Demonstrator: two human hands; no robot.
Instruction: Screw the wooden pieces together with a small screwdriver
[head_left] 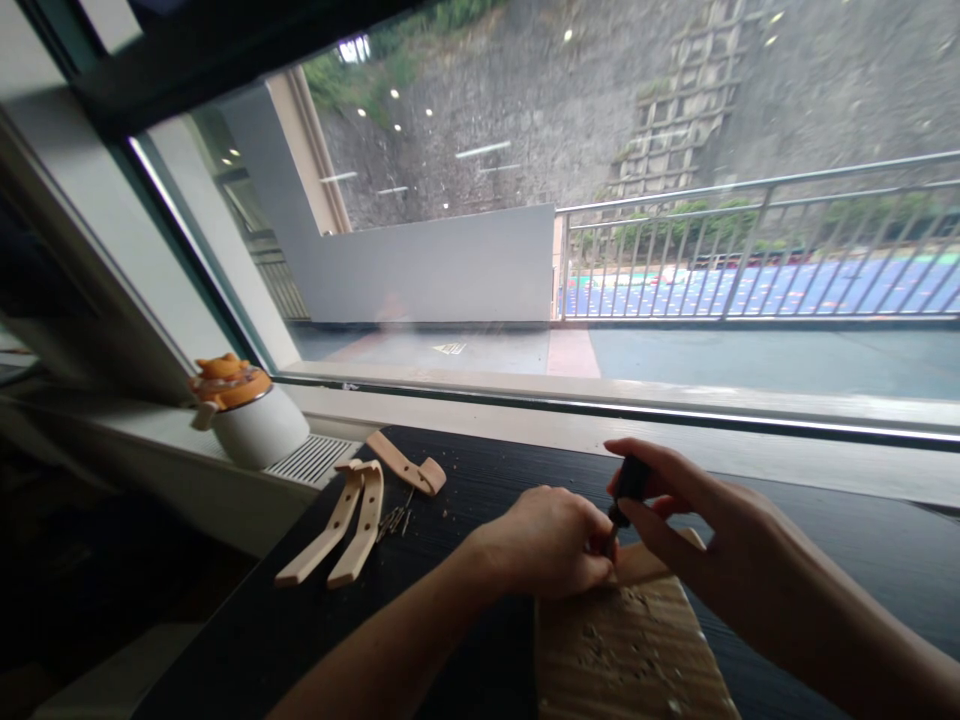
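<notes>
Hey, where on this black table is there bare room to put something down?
Bare table lies right of the right hand, toward the window sill. It is crowded between the wooden strips with small nails and the left hand on the board.

Head camera, looking forward and down across a dark table toward a window.

I have a single view, worn at head height and tilted slightly. It sits close over the near table [825, 540], where my left hand [551, 540] and right hand [675, 510] fill the lower centre. Farther off it faces the window sill [525, 400], with the railing [750, 250] outside at far right.
</notes>
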